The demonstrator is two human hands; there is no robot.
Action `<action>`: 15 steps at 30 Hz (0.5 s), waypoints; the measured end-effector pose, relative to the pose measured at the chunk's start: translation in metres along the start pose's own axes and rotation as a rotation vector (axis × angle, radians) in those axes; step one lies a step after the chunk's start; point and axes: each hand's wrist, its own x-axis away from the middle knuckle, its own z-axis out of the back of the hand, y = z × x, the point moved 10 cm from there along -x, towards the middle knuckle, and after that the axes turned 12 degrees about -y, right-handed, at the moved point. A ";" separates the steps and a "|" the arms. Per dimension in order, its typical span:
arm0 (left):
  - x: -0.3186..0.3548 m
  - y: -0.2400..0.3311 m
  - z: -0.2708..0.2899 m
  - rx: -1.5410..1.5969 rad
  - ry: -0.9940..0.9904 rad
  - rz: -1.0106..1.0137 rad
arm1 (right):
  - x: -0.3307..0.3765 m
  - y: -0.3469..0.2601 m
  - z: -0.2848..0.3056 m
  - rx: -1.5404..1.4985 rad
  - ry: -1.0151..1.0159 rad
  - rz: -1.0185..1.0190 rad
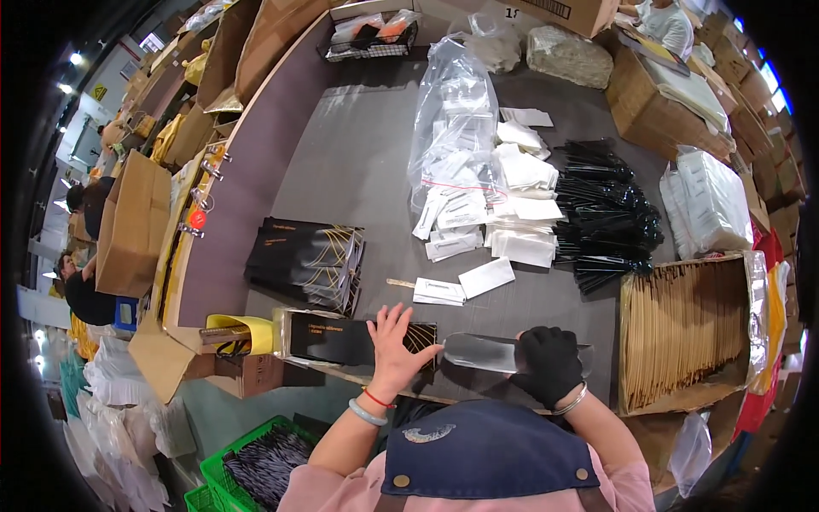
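My bare left hand is open with its fingers spread, above the right end of a black printed packet at the front edge of the table. Its thumb tip reaches the rounded left end of a long, glossy grey piece, perhaps clear plastic. In a black glove, my right hand is closed over that piece near its right end; the exact kind is unclear. Just beyond my hands lie two white paper packets and a thin wooden stick. A stack of black printed packets rests farther left.
White packets spill beside a clear plastic bag. Bundles of black plastic cutlery lie right of them. At right stands a carton of wooden sticks. A green crate sits below the table. Other people work in the background.
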 end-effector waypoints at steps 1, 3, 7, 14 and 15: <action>0.001 -0.001 0.000 -0.001 0.005 0.007 | -0.006 -0.002 -0.007 -0.001 -0.001 0.004; 0.000 0.005 0.000 -0.005 -0.019 -0.001 | -0.020 -0.015 -0.030 -0.072 -0.017 0.094; -0.018 0.014 -0.006 0.007 -0.223 0.000 | -0.058 -0.051 -0.046 -0.237 -0.088 0.180; -0.093 0.035 -0.001 -0.333 -0.105 -0.262 | 0.057 0.147 0.014 -0.347 0.607 -0.317; -0.095 0.036 0.000 -0.317 -0.096 -0.297 | 0.101 0.205 0.003 -0.382 0.708 -0.523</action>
